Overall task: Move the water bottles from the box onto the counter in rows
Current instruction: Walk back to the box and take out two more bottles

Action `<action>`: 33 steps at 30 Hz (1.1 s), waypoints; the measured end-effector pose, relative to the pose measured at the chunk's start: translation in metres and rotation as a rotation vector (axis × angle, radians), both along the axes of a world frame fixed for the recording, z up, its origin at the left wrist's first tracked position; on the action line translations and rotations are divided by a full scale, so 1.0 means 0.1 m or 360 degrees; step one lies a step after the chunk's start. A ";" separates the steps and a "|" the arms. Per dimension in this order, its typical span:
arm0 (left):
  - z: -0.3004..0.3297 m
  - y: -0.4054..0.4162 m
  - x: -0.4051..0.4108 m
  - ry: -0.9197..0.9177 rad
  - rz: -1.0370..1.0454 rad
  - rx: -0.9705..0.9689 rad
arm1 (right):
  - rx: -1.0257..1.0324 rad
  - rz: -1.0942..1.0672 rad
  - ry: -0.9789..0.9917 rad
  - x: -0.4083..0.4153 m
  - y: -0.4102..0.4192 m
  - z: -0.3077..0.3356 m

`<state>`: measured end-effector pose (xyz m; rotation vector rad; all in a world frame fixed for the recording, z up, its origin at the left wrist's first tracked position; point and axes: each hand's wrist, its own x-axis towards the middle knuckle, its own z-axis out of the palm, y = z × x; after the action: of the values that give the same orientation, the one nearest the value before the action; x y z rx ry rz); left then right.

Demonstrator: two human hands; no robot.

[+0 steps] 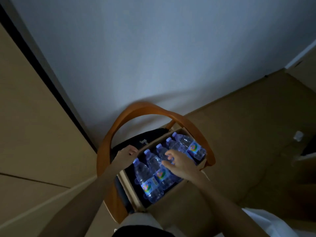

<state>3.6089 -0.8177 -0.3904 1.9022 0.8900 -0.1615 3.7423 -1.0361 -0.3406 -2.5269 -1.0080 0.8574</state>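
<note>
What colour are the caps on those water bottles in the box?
The caps are blue to purplish, seen in the head view, the only one; the dim light tints them.

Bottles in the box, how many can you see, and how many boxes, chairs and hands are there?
Bottles: 5
Box: 1
Chair: 1
Hands: 2, left hand on the box edge, right hand gripping a bottle
Total: 9

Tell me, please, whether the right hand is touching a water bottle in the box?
Touching. The head view shows the right hand with its fingers curled onto a bottle lying in the cardboard box, no gap between them.
</note>
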 end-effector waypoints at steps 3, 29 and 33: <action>-0.19 0.02 0.03 0.0321 -0.0173 -0.0029 | -0.0069 0.0046 0.0090 0.14 0.12 -0.10; -0.46 -0.03 -0.29 0.0490 0.0231 -0.0186 | -0.0717 0.0888 0.0395 0.48 1.49 -0.85; -0.45 -0.05 -0.25 0.0459 0.0226 -0.0254 | -0.0590 0.0904 0.0277 0.49 1.49 -0.87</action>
<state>3.5842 -0.8229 -0.4357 1.6857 1.1662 -0.4162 3.7913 -0.8869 -0.4272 -2.4026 -1.6726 1.5133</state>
